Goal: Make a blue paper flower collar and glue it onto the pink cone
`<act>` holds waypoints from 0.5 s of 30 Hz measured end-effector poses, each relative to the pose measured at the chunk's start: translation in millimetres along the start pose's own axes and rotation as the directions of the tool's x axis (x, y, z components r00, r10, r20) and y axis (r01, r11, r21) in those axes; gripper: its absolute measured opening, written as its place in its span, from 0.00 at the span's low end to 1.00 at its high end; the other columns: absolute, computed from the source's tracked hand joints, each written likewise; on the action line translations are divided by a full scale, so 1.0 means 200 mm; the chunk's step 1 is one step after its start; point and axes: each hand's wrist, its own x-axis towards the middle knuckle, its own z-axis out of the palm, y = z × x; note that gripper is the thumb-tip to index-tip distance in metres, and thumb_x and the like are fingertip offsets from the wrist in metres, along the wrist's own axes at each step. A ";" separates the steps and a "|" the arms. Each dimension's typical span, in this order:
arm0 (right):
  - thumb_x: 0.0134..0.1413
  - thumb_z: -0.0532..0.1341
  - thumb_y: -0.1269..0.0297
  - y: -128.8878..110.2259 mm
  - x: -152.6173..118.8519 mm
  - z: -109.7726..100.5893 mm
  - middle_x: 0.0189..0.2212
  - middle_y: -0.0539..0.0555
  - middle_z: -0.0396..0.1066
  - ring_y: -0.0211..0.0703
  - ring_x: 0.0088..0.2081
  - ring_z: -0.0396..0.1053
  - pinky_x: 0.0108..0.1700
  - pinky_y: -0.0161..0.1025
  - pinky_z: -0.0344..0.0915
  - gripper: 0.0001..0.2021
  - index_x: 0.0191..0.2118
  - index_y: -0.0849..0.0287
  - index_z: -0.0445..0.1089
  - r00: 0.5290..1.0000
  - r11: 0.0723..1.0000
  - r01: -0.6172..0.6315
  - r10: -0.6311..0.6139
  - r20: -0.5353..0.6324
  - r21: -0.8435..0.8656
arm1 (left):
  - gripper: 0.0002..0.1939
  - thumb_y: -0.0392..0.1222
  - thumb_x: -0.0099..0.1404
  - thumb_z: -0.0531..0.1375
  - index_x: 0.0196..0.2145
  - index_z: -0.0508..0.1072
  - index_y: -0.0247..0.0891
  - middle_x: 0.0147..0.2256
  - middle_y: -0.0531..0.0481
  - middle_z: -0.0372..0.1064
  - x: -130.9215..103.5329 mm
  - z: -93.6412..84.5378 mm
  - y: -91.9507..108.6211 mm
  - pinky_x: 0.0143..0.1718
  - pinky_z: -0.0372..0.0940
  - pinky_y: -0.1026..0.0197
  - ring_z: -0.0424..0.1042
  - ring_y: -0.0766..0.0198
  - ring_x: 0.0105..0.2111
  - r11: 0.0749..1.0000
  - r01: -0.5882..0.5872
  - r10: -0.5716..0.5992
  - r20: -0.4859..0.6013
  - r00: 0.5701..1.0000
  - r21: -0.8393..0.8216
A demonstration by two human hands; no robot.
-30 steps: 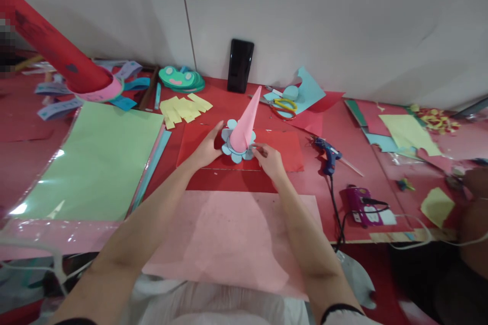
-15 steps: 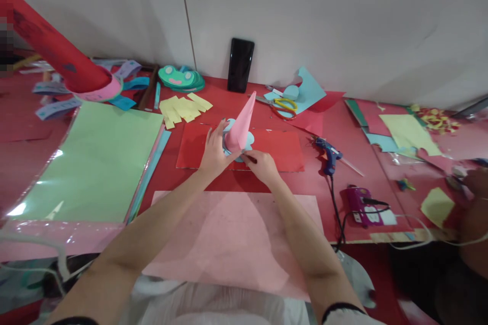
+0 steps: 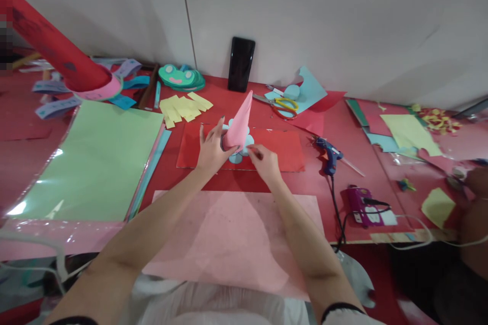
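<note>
A pink paper cone point(image 3: 239, 127) stands upright on a light blue flower-shaped paper base point(image 3: 236, 158), over a red board point(image 3: 282, 150). My left hand point(image 3: 211, 147) holds the cone's lower left side, its thumb along the bottom edge in front and the other fingers behind. On the right, my right hand point(image 3: 265, 162) pinches a light blue petal at the rim of the base between thumb and fingertips. The far side of the cone and part of the base are hidden.
Scissors point(image 3: 285, 106), a blue glue gun point(image 3: 330, 155) with its cord and a purple power box point(image 3: 364, 205) lie to the right. A black phone point(image 3: 241, 64) leans on the wall. Pale yellow strips point(image 3: 183, 107) and green sheets point(image 3: 95, 162) lie left. Another person's arm point(image 3: 475, 208) is at right.
The cone and its base have turned a little, and more blue petals show in front. My right hand has shifted slightly right to another spot on the rim.
</note>
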 end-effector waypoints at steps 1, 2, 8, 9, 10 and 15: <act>0.55 0.55 0.59 0.01 0.01 -0.01 0.22 0.50 0.72 0.36 0.22 0.66 0.28 0.34 0.64 0.15 0.41 0.60 0.74 0.993 0.994 -0.092 0.096 -0.069 0.056 | 0.44 0.53 0.55 0.65 0.63 0.48 0.41 0.44 0.47 0.73 0.00 0.00 -0.01 0.65 0.34 0.40 0.67 0.50 0.53 1.000 -0.001 0.001 -0.012 1.000 -0.022; 0.55 0.55 0.57 0.03 0.02 -0.03 0.19 0.48 0.69 0.34 0.18 0.63 0.24 0.33 0.62 0.17 0.43 0.61 0.72 0.976 0.975 -0.181 0.194 -0.098 0.126 | 0.45 0.52 0.54 0.65 0.63 0.49 0.41 0.43 0.47 0.73 0.00 0.01 -0.02 0.65 0.35 0.39 0.68 0.50 0.52 0.999 0.001 -0.002 -0.027 1.000 -0.050; 0.52 0.58 0.52 0.05 0.05 -0.07 0.16 0.44 0.66 0.31 0.12 0.59 0.12 0.28 0.53 0.25 0.52 0.62 0.64 0.914 0.780 -0.399 0.380 0.142 0.481 | 0.42 0.50 0.55 0.65 0.62 0.52 0.44 0.41 0.49 0.73 0.02 0.02 -0.05 0.63 0.38 0.36 0.71 0.50 0.48 0.973 0.037 -0.055 -0.073 0.996 -0.226; 0.51 0.58 0.51 0.04 0.05 -0.06 0.16 0.44 0.66 0.30 0.12 0.59 0.12 0.28 0.53 0.24 0.50 0.62 0.66 0.914 0.772 -0.404 0.366 0.178 0.490 | 0.41 0.50 0.55 0.65 0.62 0.52 0.44 0.42 0.49 0.73 0.02 0.02 -0.05 0.63 0.37 0.35 0.71 0.50 0.48 0.970 0.038 -0.058 -0.072 0.996 -0.242; 0.51 0.59 0.50 0.03 0.04 -0.06 0.17 0.45 0.66 0.30 0.12 0.60 0.12 0.28 0.52 0.23 0.47 0.62 0.67 0.913 0.775 -0.407 0.351 0.207 0.484 | 0.41 0.49 0.54 0.66 0.61 0.52 0.44 0.43 0.48 0.73 0.02 0.02 -0.05 0.63 0.37 0.35 0.70 0.50 0.49 0.967 0.040 -0.060 -0.073 0.996 -0.251; 0.50 0.60 0.51 0.02 0.02 0.01 0.19 0.46 0.68 0.28 0.12 0.59 0.12 0.28 0.51 0.15 0.33 0.59 0.68 0.944 0.867 -0.315 0.242 0.226 0.387 | 0.44 0.48 0.53 0.66 0.62 0.50 0.43 0.44 0.47 0.72 0.01 0.01 -0.03 0.63 0.36 0.35 0.69 0.49 0.51 0.975 0.043 -0.053 -0.042 0.998 -0.220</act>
